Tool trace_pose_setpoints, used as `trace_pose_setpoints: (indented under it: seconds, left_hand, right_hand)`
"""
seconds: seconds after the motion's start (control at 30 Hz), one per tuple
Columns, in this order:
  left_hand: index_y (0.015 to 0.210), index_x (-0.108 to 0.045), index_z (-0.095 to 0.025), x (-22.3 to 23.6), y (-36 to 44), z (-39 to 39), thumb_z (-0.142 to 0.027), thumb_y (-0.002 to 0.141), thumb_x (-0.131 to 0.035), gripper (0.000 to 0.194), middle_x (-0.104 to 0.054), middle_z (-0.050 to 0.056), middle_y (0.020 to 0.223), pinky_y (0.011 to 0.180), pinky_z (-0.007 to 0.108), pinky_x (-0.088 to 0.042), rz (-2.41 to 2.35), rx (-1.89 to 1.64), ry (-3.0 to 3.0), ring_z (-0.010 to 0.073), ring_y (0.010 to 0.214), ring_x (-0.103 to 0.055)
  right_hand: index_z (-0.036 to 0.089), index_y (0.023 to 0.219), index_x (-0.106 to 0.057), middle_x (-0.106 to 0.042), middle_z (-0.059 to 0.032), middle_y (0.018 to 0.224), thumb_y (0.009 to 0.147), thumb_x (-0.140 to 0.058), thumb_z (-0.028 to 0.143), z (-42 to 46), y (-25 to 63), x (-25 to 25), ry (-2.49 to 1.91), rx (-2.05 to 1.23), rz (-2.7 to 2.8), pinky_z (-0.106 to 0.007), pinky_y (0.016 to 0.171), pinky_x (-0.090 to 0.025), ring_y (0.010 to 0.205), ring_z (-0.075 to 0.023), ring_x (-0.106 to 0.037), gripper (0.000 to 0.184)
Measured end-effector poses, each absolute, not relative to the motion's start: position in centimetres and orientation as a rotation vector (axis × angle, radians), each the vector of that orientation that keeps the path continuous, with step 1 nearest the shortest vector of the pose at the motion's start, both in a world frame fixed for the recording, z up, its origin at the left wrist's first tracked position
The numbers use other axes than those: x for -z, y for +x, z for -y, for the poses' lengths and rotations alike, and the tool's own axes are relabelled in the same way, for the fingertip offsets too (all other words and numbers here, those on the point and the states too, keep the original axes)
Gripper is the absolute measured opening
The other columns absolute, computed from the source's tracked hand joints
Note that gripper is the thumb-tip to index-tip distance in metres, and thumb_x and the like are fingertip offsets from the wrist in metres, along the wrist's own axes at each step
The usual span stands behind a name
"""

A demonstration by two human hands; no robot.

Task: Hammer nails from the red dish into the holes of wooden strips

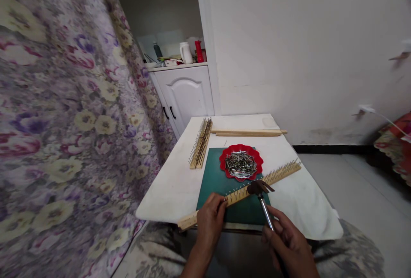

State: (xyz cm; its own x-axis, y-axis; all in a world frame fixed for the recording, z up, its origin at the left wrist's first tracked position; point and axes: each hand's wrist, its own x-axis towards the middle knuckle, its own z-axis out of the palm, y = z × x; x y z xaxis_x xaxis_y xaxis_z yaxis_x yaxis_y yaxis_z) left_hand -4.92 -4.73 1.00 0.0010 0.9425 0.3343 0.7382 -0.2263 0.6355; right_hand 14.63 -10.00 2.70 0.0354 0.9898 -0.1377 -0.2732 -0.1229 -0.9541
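A long wooden strip (240, 194) with nails standing along it lies aslant over the green mat (210, 174) at the table's near side. My left hand (210, 217) rests over its left part, thumb and finger pinched at a nail that they mostly hide. In my right hand (287, 239) is a claw hammer (263, 205), gripped by its handle. The hammer's dark head is just above the strip, to the right of my left hand. Behind the strip, a red scalloped dish (222, 166) holds a heap of loose nails (240, 164).
More nail-studded strips (201, 143) lie at the table's left. Plain wooden strips (248, 133) lie along the back, near a loose nail (225, 143). White cloth (167, 192) covers the table. A floral curtain (80, 141) hangs at left; a white cabinet (186, 94) stands behind.
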Motion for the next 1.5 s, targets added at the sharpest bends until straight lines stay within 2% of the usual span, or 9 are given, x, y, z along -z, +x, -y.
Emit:
trace_pose_setpoints:
  seconds: [0.33,0.57,0.63,0.73,0.97,1.2,1.5]
  left_hand:
    - [0.081,-0.06,-0.021,-0.9,-4.9,4.8,-0.024,0.089,-0.045,0.017,-0.061,0.002,0.081,0.067,0.024,-0.044,-1.778,-0.994,2.042,0.0157,0.077,-0.06]
    - [0.08,-0.062,-0.021,-0.9,-4.8,4.6,-0.022,0.087,-0.046,0.017,-0.061,0.003,0.081,0.068,0.024,-0.044,-1.758,-0.996,2.02,0.0159,0.079,-0.06]
    - [0.08,-0.062,-0.021,-0.9,-4.8,4.6,-0.023,0.087,-0.046,0.017,-0.061,0.003,0.081,0.069,0.024,-0.045,-1.75,-0.991,2.003,0.016,0.079,-0.06]
    - [0.079,-0.061,-0.021,-0.8,-4.9,4.6,-0.021,0.086,-0.046,0.017,-0.061,0.002,0.081,0.067,0.024,-0.044,-1.759,-0.976,1.986,0.0161,0.079,-0.06]
    - [0.07,-0.056,-0.019,-0.4,-5.1,4.5,-0.016,0.082,-0.046,0.016,-0.057,0.001,0.075,0.06,0.022,-0.039,-1.824,-0.951,1.996,0.0143,0.073,-0.058]
    - [0.066,-0.052,-0.019,0.0,-5.3,4.5,-0.014,0.081,-0.046,0.017,-0.055,0.0,0.072,0.057,0.022,-0.035,-1.827,-0.951,1.997,0.0135,0.07,-0.056]
    - [0.064,-0.052,-0.018,-0.1,-5.3,4.4,-0.012,0.08,-0.044,0.018,-0.055,0.0,0.071,0.058,0.022,-0.036,-1.829,-0.966,2.003,0.0137,0.07,-0.056]
  right_hand:
    - [0.023,0.117,-0.051,-0.061,0.0065,0.06,0.076,-0.064,0.053,10.0,14.9,-2.7,-1.154,-1.404,0.983,-0.012,0.029,-0.029,0.028,-0.0014,-0.037,0.052]
    - [0.022,0.118,-0.051,-0.06,0.0057,0.062,0.081,-0.062,0.043,9.6,14.5,-3.3,-1.1,-1.534,1.152,-0.013,0.029,-0.029,0.029,-0.0031,-0.037,0.044]
    - [0.022,0.117,-0.055,-0.063,0.0033,0.064,0.081,-0.061,0.035,9.3,14.1,-3.7,-1.035,-1.549,1.235,-0.017,0.035,-0.037,0.037,-0.0083,-0.048,0.038]
    - [0.022,0.114,-0.059,-0.065,0.0016,0.064,0.08,-0.06,0.024,9.0,13.3,-3.9,-0.947,-1.503,1.341,-0.025,0.054,-0.048,0.056,-0.0166,-0.06,0.034]
    - [0.022,0.115,-0.06,-0.064,0.0012,0.063,0.079,-0.057,0.019,8.8,12.1,-3.0,-0.952,-1.434,1.424,-0.029,0.065,-0.05,0.072,-0.0228,-0.065,0.037]
    - [0.023,0.116,-0.062,-0.067,0.0006,0.061,0.079,-0.059,0.026,9.0,12.2,-3.1,-1.007,-1.367,1.505,-0.031,0.064,-0.052,0.059,-0.0214,-0.062,0.037]
    - [0.024,0.113,-0.065,-0.067,0.0008,0.057,0.076,-0.061,0.029,9.1,12.2,-3.0,-1.031,-1.344,1.5,-0.031,0.065,-0.051,0.059,-0.0221,-0.062,0.037]
